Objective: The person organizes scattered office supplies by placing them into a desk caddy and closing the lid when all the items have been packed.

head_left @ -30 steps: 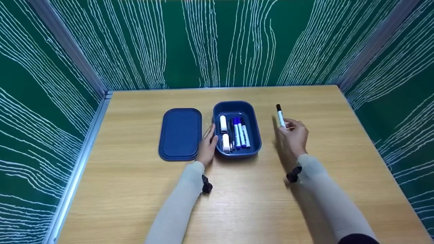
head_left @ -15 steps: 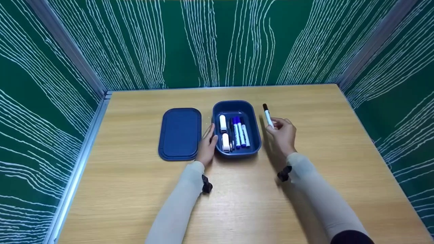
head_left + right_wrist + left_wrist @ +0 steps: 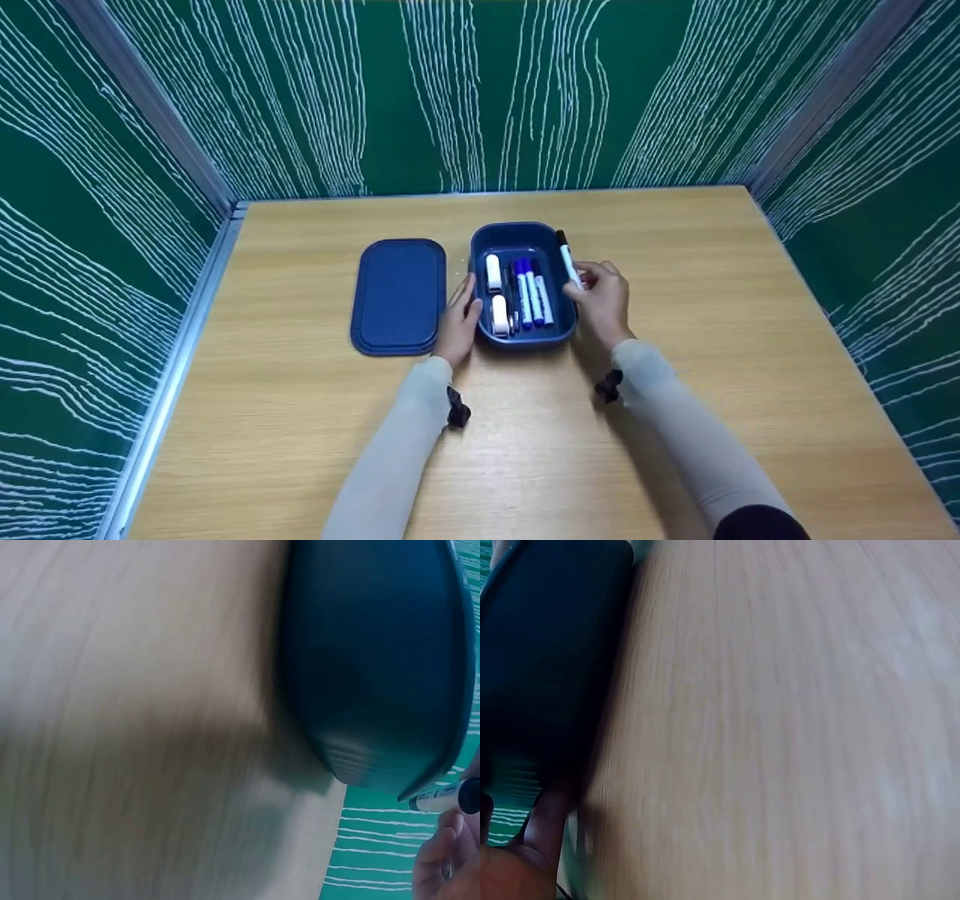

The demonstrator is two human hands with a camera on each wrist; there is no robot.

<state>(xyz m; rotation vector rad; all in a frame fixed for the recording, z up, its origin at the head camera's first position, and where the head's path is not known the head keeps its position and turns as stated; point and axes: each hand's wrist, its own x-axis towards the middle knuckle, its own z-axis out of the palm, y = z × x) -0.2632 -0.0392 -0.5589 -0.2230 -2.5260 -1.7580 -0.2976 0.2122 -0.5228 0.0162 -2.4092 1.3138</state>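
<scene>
In the head view, a dark blue box stands on the table, holding several white markers with blue or dark ends, thin dark pens and two white pieces along its left side. My right hand pinches a white marker with a black cap at the box's right rim, the cap pointing away from me. My left hand rests against the box's left wall, fingers extended. The right wrist view shows the held marker beside the box's rim. In the left wrist view the fingers touch the box wall.
A dark blue lid lies flat on the wooden table, left of the box and close to my left hand. Green panels with white lines enclose the back and both sides of the table.
My right hand has moved left with the marker, from the bare table at right to the box's right rim. My left hand, the box and the lid have stayed put.
</scene>
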